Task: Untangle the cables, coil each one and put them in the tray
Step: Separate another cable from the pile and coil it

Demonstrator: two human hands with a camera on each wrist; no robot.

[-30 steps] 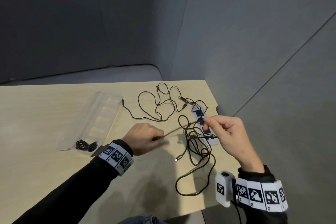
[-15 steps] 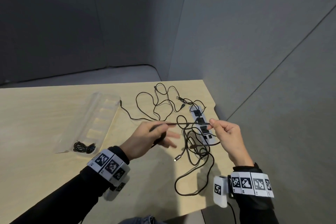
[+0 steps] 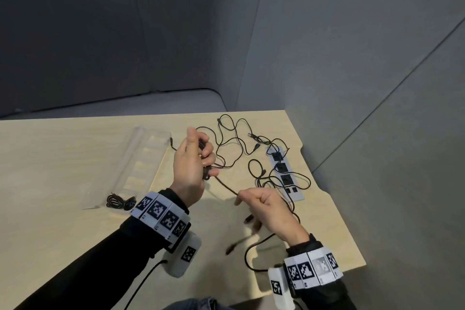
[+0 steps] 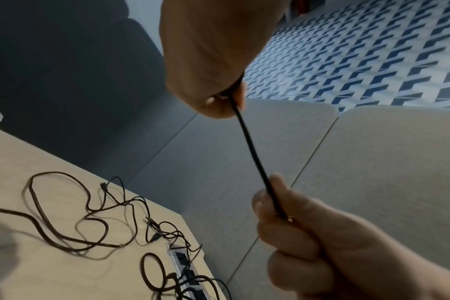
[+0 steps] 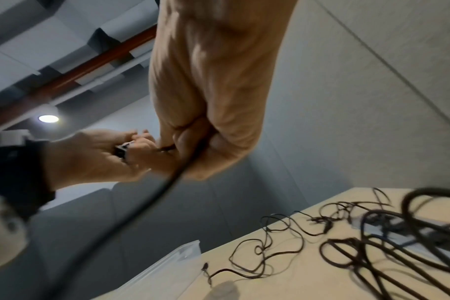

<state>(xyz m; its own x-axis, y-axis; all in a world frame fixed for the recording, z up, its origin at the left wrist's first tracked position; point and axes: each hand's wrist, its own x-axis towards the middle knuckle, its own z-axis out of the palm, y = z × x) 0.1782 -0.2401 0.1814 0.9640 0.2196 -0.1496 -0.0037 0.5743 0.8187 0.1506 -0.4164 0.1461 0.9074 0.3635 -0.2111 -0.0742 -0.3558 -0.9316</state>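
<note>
One black cable [image 3: 224,185], taut between two hands above the surface [image 3: 63,153]: left hand [image 3: 192,166] grips gathered turns, right hand [image 3: 264,205] pinches the free run. Axis slants far-left to near-right; the slack lies nearest the right hand, the tray [image 3: 141,158] just beyond the left.

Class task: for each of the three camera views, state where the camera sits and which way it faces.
Head: above, facing down at table; shows left hand, right hand.
Left wrist: along left hand toward the wall.
Right wrist: upward along right hand.
Shared: the held cable, power strip.
</note>
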